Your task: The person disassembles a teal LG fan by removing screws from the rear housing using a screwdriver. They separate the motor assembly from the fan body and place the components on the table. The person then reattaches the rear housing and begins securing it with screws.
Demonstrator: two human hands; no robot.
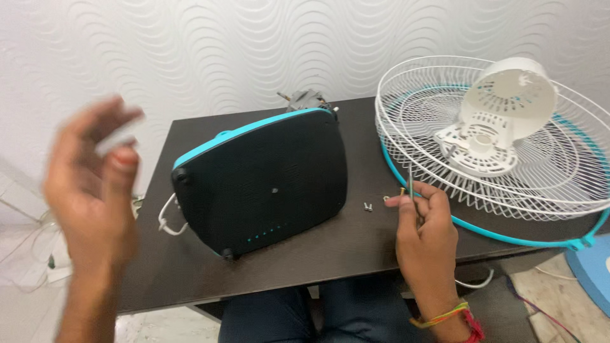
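Two big parts are sitting on the dark table [356, 248]: a white fan grille [445, 101] with a teal rim is overhanging the right edge, and a black base [260, 184] is lying tilted near the middle. Raised off the left edge, the blurred left hand [92, 184] is pinching a small pale piece [117, 136]. Near the front edge, the right hand [424, 222] is gripping a thin screwdriver [411, 184], beside loose screws [368, 206].

Desk [356, 254]: dark wood-look top, matt, faint grain.
Fan base [264, 184]: black plastic underside, matt, finely stippled; turquoise plastic rim, smooth.
Fan guard [413, 108]: white coated wire, slightly glossy, at right edge of desk.
Motor cover [511, 95]: white plastic, smooth, vented.
Screws [368, 206]: bare metal, shiny.
Wristband [445, 316]: braided thread, cloth.
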